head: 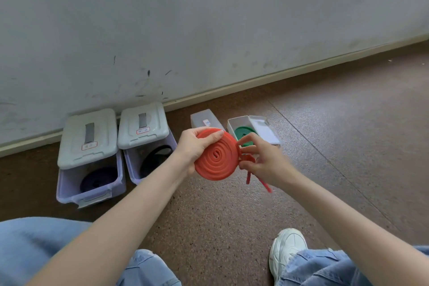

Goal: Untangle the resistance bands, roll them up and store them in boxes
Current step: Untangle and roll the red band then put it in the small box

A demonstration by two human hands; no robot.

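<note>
Head view, single frame.

Item 1: red resistance band (217,154), centre of frame, wound into a flat spiral disc, held up above the floor (325,134); short loose tail hangs at its lower right edge.

Item 2: left hand (193,146), left of the disc, fingers curled over the top rim, thumb side behind; holds the coil.

Item 3: right hand (261,160), right of the disc, fingers bent and pinching the tail where it leaves the coil; partly blurred.

Item 4: small open box (232,124), just above the hands, green band (245,133) rolled inside; closed small box (204,118) to its left.

Item 5: two lidded tubs, left of centre: the left tub (89,169) shows a purple coil (98,180), the right tub (148,144) a black one.

Handling note (judgement): rolling is nearly complete. Keep the left grip flat against the spiral so the layers do not spring, feed the tail under light tension, then box it.
</note>
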